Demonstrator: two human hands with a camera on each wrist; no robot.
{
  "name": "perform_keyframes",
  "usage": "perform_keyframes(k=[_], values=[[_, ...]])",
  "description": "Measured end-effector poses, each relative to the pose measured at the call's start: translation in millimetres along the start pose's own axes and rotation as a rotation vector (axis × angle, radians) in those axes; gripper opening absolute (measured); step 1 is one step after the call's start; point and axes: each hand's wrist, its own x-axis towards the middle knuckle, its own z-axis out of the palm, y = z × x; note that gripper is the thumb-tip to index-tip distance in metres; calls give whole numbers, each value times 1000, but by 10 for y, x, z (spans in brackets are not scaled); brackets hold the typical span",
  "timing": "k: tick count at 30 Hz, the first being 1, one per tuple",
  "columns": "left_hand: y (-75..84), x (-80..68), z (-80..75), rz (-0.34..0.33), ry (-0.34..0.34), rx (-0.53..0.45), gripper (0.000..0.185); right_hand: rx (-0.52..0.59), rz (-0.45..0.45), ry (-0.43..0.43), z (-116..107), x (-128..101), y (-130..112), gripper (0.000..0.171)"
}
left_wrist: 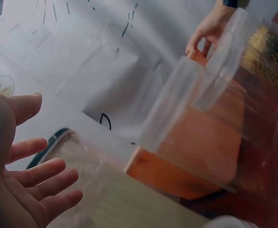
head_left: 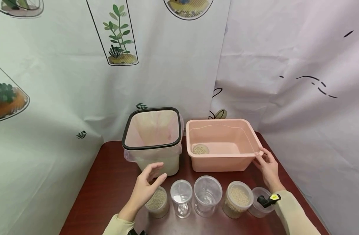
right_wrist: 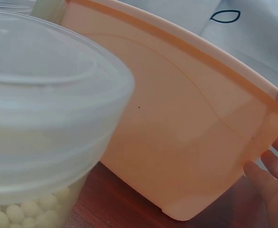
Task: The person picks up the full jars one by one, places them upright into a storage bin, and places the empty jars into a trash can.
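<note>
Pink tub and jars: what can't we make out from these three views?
- Pink tub: the head view hides its floor behind the near wall.
- Right hand: on the tub's corner; right wrist view cuts it at the edge, grip unclear.
- Rightmost jar: sleeve and wrist camera cover it.
- Left hand: hovers open over a bean jar; left wrist view blurred.

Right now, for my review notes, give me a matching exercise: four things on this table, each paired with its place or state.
Things:
1. left hand
2. right hand
3. pink basin
4. lined bin

Places or states:
A. stands at the back left, a bag over its rim
B. touches the basin's right corner
C. open, above a jar of beans
D. holds a small cup of beans

Pairs: 1-C, 2-B, 3-D, 4-A
</note>
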Motion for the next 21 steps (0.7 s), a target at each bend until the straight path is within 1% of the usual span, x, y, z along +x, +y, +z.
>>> perform_keyframes(k=[2,7,9,12,14,18,19,21], values=[[-40,-56,-13,-2,12,23,32,-12,-1,1,8,-9,0,54],[-184,-208,-57,2,20,69,33,16,-4,0,30,-20,-39,53],[-342,-277,-72,22,16,77,34,23,-2,0,32,-25,-65,54],[-577,-374,-81,51,38,81,36,21,4,-1,43,-48,-102,54],[-721,-430,-83,67,63,133,38,18,3,3,47,-62,-113,54],[-837,-512,-74,107,125,276,43,5,-7,8,54,-73,-112,53],[-865,-537,-71,119,133,322,45,-3,-8,6,55,-75,-112,53],[-926,-585,-65,141,135,369,47,6,-11,-5,57,-74,-113,52]])
